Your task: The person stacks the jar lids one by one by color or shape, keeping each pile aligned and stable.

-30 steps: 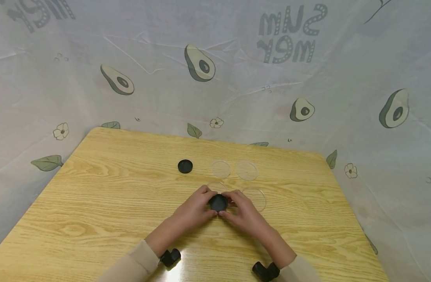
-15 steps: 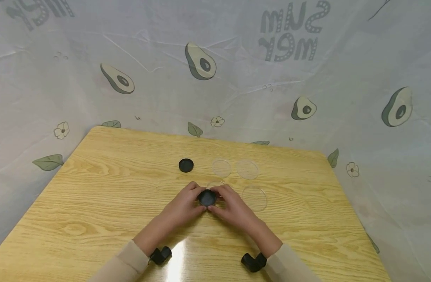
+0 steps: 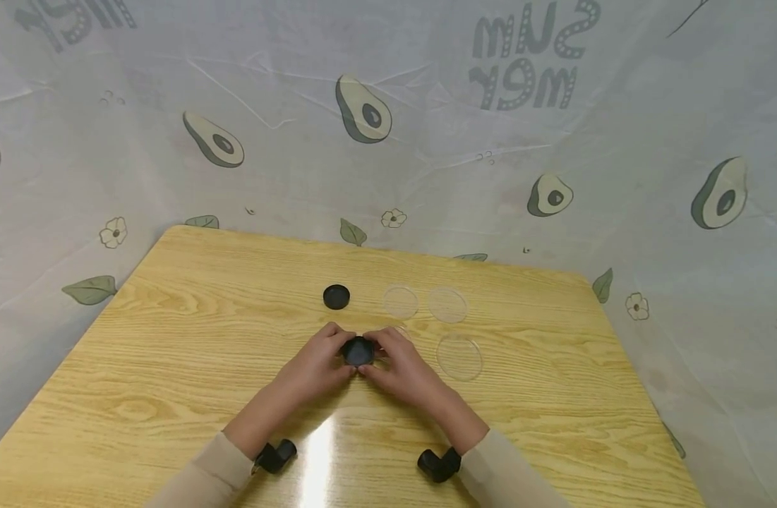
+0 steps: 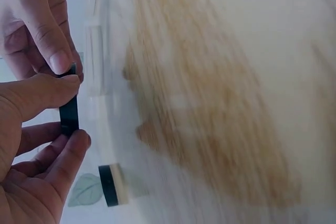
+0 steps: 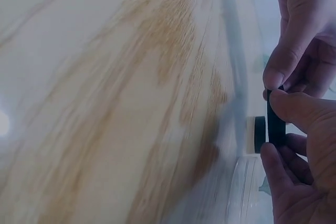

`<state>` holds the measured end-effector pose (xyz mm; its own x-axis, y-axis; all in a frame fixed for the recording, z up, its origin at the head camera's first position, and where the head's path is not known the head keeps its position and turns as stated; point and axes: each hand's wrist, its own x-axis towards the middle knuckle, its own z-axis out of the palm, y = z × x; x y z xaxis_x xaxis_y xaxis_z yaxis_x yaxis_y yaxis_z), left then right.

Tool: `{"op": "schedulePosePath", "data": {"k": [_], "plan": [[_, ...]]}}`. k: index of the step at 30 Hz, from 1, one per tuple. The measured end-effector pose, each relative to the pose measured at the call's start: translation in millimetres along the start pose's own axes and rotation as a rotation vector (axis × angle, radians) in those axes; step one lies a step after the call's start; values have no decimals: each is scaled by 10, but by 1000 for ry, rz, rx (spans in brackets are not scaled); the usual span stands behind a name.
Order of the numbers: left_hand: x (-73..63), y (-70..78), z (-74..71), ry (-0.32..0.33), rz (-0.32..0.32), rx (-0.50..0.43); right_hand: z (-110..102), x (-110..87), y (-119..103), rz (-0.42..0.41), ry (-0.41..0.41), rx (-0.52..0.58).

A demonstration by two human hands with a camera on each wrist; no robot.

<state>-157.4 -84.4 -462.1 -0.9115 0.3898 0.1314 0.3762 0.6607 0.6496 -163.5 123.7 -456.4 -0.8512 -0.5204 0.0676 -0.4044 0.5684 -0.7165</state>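
Note:
A shallow round black lid point(image 3: 358, 351) is held by its rim between both hands, over the middle of the table. My left hand point(image 3: 317, 361) pinches its left side with thumb and fingers, and my right hand point(image 3: 397, 363) pinches the right side. Both wrist views show the lid edge-on as a dark band, with the thumbs on its near edge. A second black lid point(image 3: 336, 297) lies farther back on the table, slightly left of the hands. Whether the held lid touches the tabletop is hard to tell.
Several clear round discs lie on the wood-grain table point(image 3: 204, 317): two at the back point(image 3: 400, 302), a larger disc point(image 3: 459, 358) right of the right hand, and another partly hidden behind that hand. A printed curtain point(image 3: 286, 169) hangs behind the table.
Both hands have carried the black lid leftward and slightly away from the body, keeping their grip. The larger clear disc by the right hand is now uncovered. The other lid and discs stay put.

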Motion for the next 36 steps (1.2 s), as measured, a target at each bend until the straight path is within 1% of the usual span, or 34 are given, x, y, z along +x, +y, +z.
{"op": "schedulePosePath", "data": {"k": [4,15,21,26,36], "plan": [[-20,-27,-34,3,-9,12,36,40,-30,17,-17,4],[-66,-148,-98,-18,-35,22,144,143,-82,44,-58,-37],[-69,-208,-117,-35,-39,27,205,191,-89,51,-65,-56],[-72,-254,-128,-35,-35,40,243,220,-82,45,-66,-67],[-69,-277,-145,-39,-40,50,282,246,-76,36,-63,-64]]}}
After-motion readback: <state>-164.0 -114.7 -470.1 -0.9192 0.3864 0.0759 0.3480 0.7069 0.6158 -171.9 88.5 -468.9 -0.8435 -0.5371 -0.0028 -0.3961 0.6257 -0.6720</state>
